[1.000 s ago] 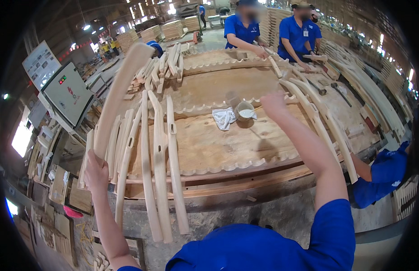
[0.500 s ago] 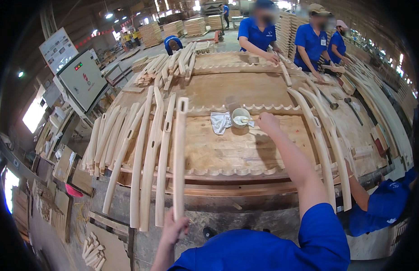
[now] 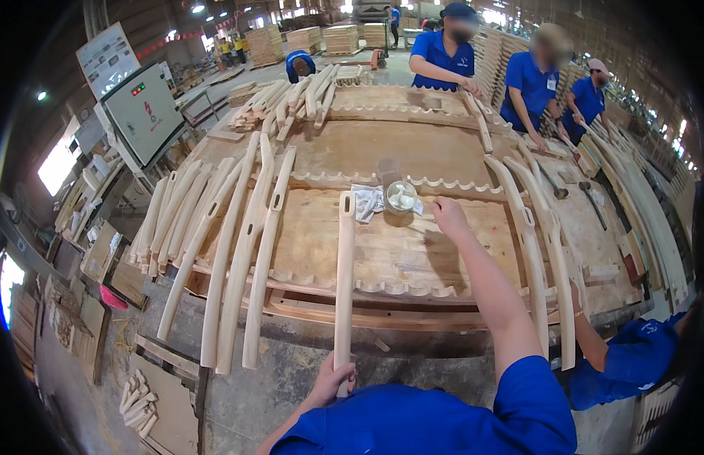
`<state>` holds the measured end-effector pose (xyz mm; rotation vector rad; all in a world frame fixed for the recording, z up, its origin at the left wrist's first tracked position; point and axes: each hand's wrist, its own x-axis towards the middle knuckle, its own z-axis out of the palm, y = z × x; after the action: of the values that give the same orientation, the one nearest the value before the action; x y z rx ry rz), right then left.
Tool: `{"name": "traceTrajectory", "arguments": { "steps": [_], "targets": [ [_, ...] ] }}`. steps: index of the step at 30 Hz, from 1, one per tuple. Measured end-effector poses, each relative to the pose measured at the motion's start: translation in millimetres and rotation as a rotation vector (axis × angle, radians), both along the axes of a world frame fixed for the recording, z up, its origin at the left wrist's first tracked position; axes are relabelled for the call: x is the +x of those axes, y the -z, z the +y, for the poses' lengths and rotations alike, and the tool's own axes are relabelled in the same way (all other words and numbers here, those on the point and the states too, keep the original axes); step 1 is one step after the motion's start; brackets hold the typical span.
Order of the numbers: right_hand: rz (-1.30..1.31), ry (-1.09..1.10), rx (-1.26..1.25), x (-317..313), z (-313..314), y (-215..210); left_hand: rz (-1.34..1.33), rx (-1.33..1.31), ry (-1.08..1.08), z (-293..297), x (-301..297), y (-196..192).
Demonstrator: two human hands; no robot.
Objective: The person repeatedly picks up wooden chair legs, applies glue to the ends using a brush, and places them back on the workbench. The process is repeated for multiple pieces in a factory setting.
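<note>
Gripping pale slotted wooden chair leg (image 3: 344, 280) near end: left hand (image 3: 333, 381); right hand (image 3: 449, 216) empty, half-open beside cup (image 3: 401, 196).

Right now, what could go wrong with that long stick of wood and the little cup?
The left hand grips only the near end of the long wooden piece, so its far end might swing into the small cup and tip it. The right hand reaches close beside that cup and could knock it onto the white cloth.
</note>
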<state>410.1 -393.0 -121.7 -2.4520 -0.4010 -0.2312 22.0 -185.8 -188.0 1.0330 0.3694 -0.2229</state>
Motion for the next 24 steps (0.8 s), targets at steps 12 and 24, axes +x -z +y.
{"name": "traceTrajectory", "arguments": {
  "steps": [12,24],
  "targets": [
    [-0.138,0.085,-0.012,-5.1,3.8,6.2,0.034,0.007,0.006,-5.7,-8.5,3.5],
    [0.205,-0.489,0.294,-31.9,58.5,-52.6,0.021,-0.005,-0.003,-6.0,-8.3,-2.6]
  ]
}}
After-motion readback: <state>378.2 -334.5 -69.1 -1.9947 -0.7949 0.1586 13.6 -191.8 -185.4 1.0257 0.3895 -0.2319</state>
